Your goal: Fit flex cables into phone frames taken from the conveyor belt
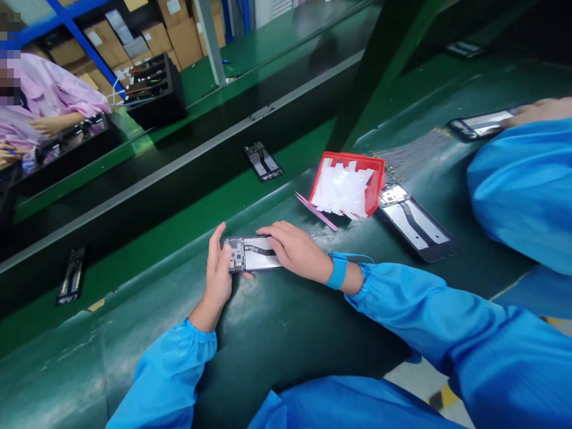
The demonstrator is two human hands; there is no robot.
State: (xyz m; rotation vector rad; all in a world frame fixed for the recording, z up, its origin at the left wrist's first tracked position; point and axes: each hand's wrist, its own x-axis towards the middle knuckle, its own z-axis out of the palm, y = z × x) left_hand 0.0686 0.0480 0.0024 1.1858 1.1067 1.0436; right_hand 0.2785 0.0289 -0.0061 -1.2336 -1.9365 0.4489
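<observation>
Between my hands is an opened phone (260,260), its circuit board on the left end and a dark flex cable over a silvery panel. My left hand (218,274) grips the phone's left end, thumb on the board side. My right hand (295,250) lies over the right end, fingers along the far edge and covering part of it; it wears a blue wrist strap (338,271). Just beyond the right hand lie pink tweezers (317,211) beside a red tray (379,185) of white strips (342,187). Another opened phone (415,221) rests right of the tray.
On the green belt sit more opened phones (263,161) (71,279). At the right, a co-worker's hand (540,111) touches a phone (480,125) near a bundle of thin wires (415,155). Across the line, a person in pink (62,89) works by black bins (154,92).
</observation>
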